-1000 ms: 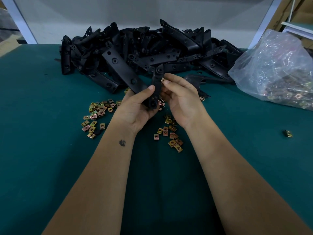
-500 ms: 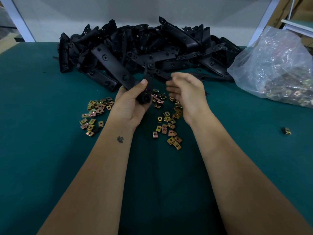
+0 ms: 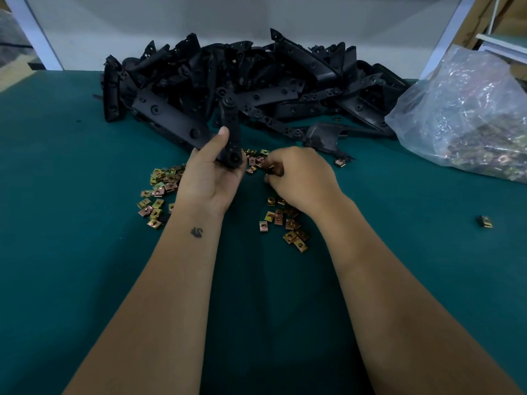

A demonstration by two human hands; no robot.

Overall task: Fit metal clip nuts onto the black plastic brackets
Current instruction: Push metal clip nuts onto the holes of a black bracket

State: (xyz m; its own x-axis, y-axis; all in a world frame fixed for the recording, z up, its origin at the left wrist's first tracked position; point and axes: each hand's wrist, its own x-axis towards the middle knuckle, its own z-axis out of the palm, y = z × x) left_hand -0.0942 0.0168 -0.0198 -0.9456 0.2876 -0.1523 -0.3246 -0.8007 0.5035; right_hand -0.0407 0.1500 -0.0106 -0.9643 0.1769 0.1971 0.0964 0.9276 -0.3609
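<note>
A green tabletop [image 3: 71, 252] fills most of the view. Across its far side, from about 10 to 1 o'clock, lies a big pile of black plastic brackets [image 3: 256, 89], tangled over one another. At 2 o'clock sits a clear plastic bag [image 3: 467, 115], crumpled, with more small metal parts showing dimly through it.

The left hand [image 3: 211, 178] is raised near the centre, its grip curled round the lower end of one black bracket [image 3: 231, 129], thumb pressed along the side; the bracket stands nearly upright and points toward 12 o'clock. Just beside it, toward 3 o'clock, the right hand [image 3: 299, 178] is lowered over the scattered parts with its fingers curled under; its grip looks pinched on something small and dark, though what it is cannot be told.

Loose metal clip nuts [image 3: 288, 223], brass-coloured, lie on the tabletop below and between the hands. A second cluster of clip nuts [image 3: 159, 189] lies at 9 o'clock from the left hand. One stray clip nut [image 3: 484, 221] rests well apart at 3 o'clock.
</note>
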